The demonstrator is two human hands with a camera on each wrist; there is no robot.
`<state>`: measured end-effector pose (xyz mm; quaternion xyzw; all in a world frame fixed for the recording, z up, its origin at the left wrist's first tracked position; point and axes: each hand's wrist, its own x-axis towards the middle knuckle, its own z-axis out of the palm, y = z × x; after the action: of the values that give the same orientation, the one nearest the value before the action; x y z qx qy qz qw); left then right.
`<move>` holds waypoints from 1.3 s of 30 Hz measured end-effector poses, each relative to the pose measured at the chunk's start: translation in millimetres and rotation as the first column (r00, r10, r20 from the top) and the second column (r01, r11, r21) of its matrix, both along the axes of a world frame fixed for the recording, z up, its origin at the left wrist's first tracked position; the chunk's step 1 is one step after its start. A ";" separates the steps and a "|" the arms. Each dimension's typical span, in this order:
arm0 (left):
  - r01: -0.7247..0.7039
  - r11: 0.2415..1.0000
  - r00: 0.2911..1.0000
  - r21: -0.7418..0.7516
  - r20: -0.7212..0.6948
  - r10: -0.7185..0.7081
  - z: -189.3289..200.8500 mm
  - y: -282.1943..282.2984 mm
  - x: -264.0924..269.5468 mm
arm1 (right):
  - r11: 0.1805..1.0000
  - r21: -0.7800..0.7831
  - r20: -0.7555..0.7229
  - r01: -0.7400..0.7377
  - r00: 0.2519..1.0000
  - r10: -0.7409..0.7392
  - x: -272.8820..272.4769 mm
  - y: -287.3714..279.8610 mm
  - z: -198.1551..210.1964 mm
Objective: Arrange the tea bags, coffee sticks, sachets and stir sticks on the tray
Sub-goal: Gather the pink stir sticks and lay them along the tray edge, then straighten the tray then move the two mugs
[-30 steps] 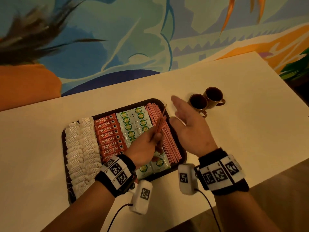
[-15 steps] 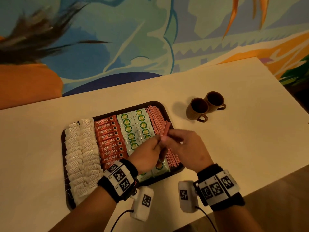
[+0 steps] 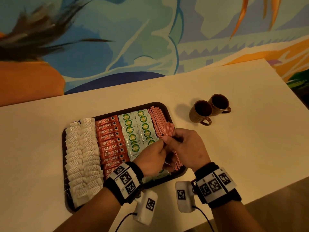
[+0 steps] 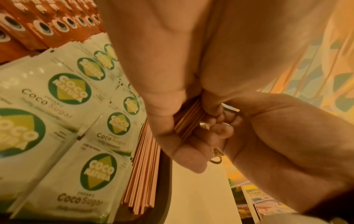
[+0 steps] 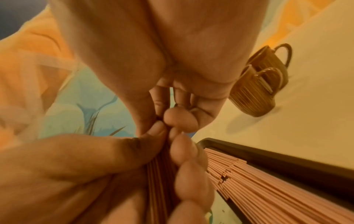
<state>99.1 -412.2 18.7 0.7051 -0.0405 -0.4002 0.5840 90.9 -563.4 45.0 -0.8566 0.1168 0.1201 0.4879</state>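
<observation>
Table (image 3: 234, 156) bare rightward, both hands (grip shared) pinching stir sticks (image 3: 168, 129) by tray (image 3: 167, 108) edge

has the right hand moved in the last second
Yes. The right hand has come in from beside the two mugs to over the tray, where it pinches the stir sticks with the left hand.

- Bundle of stir sticks (image 3: 168, 129) pinched between both hands: thin, matt, pink, finely ribbed lengthwise.
- Sugar sachets (image 4: 63, 94) just left of the grip: glossy printed film that catches the light.
- Coffee sticks (image 3: 109, 136) further left: shiny red foil-like wrappers.
- Tea bags (image 3: 82, 153) furthest left: soft, matt, porous paper.
- Tray (image 5: 287, 160) beneath: dark, smooth, dull-sheened, plastic-looking.
- Mugs (image 5: 256, 94) beyond the grip: glazed, ribbed brown ceramic.
</observation>
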 end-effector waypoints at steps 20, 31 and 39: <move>-0.336 0.941 0.941 0.035 0.047 0.334 -3.6 65.3 21.7 | 0.827 -0.463 -0.269 -0.318 0.940 0.211 135.6 19.4 -22.3; -0.405 0.914 0.913 0.035 0.073 0.402 -7.5 92.3 12.1 | 0.681 -0.651 -0.245 -0.334 0.942 0.228 149.4 33.5 -45.8; -0.377 0.924 0.922 0.058 0.114 0.369 -6.6 98.3 12.9 | 0.693 -0.646 -0.164 -0.321 0.945 0.284 123.8 36.0 -48.3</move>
<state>111.9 -313.9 12.1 0.7416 0.0807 -0.2468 0.6186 214.7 -527.5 -3.2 -0.9775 0.0220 0.1712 0.1215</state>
